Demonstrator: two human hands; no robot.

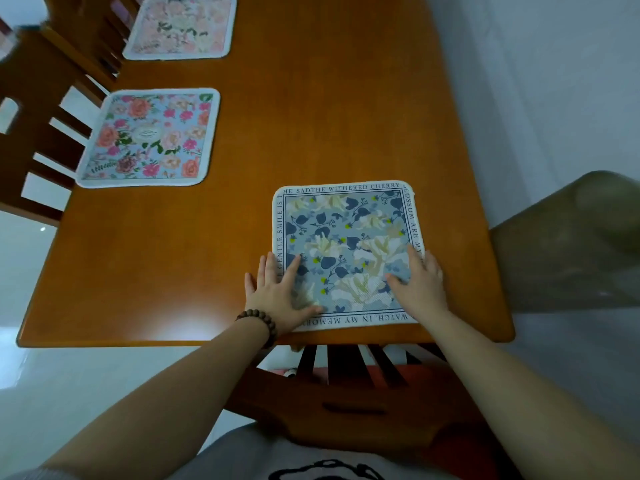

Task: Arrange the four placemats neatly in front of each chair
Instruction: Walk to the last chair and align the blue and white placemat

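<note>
A blue-grey floral placemat (349, 237) with a lettered border lies at the near edge of the wooden table (311, 116). My left hand (277, 292) rests flat on its near left corner, partly on the bare wood. My right hand (420, 282) lies flat on its near right side. A blue placemat with pink flowers (149, 136) sits at the left edge of the table. A pale pink floral placemat (181, 26) lies further back on the same side. Only these three mats are in view.
A wooden chair (346, 400) with a red seat is tucked under the near edge, right below the mat. Two more wooden chairs (45, 140) stand along the left side. A greyish-brown cushioned seat (571, 244) stands at the right, beside a white wall.
</note>
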